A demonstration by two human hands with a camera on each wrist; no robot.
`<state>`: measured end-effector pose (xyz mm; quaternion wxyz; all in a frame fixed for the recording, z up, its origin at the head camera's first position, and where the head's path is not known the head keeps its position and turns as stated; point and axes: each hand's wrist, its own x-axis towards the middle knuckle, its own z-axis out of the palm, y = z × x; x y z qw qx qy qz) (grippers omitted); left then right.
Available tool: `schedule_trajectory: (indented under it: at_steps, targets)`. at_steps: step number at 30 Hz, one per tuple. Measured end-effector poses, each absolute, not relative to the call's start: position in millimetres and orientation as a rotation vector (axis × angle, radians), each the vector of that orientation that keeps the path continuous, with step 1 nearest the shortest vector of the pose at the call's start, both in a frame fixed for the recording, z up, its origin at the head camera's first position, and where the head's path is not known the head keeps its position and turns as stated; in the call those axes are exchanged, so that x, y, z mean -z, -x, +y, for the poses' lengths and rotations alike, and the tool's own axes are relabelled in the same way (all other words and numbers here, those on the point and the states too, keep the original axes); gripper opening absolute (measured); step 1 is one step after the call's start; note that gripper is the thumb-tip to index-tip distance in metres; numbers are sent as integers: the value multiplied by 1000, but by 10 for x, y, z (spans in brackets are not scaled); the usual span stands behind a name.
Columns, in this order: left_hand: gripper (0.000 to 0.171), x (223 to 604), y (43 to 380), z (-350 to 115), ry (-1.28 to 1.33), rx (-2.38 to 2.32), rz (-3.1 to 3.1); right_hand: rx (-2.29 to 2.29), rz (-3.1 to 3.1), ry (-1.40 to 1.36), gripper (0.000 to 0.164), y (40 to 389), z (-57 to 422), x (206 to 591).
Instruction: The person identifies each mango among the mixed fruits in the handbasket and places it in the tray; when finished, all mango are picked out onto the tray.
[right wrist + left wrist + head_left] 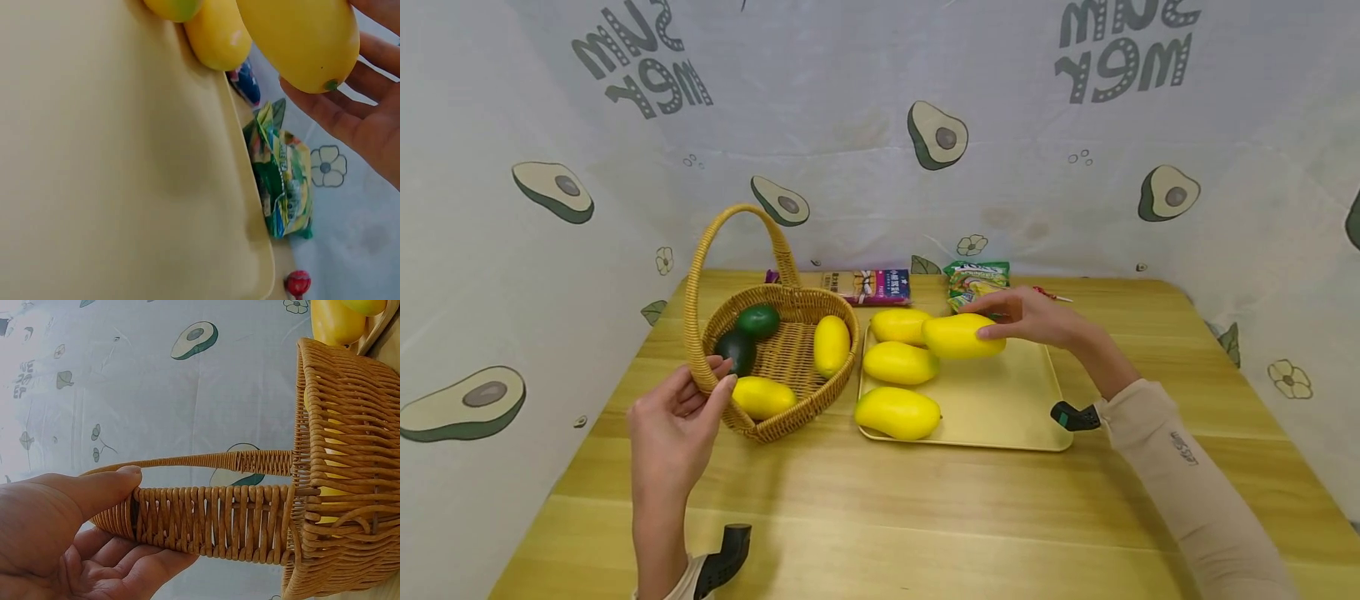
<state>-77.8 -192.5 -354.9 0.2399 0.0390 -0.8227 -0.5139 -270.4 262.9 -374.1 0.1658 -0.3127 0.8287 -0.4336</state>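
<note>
My left hand (672, 425) pinches the handle (209, 519) of a wicker basket (816, 407) between thumb and fingers. Inside the basket lie two dark green avocados (758, 321) and two yellow mangoes (832, 346). Over the gold tray (992, 417), my right hand (1037, 318) grips another yellow mango (962, 336), its thumb on the near side and fingers over the top. Three more mangoes (898, 413) rest along the tray's left side. In the right wrist view the held mango (306, 37) hangs above the tray's far edge.
Behind the basket and tray lie a purple-and-tan pasta packet (880, 287) and a green snack bag (973, 279). A red lollipop (298, 282) is beyond the tray's far right corner. An avocado-print cloth (850, 125) hangs around the wooden table (865, 517).
</note>
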Motion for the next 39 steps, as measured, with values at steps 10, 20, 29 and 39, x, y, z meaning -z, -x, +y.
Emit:
schedule_trajectory:
  at_steps: [10, 20, 29, 39]
  targets:
    - [29, 3535, 766, -1921, -112, 1424, -2258, 1235, 2476, 774, 45, 2686, 2906, 3891]
    - [31, 3535, 768, -1927, -107, 1422, -2257, 1216, 2576, 652, 45, 2712, 2946, 4003]
    - [31, 3538, 763, -1931, -111, 1420, -2260, 1201, 2617, 654, 46, 2757, 2873, 4082]
    - [30, 3536, 766, -1923, -114, 1419, -2255, 1219, 2631, 627, 48, 2744, 2829, 4106]
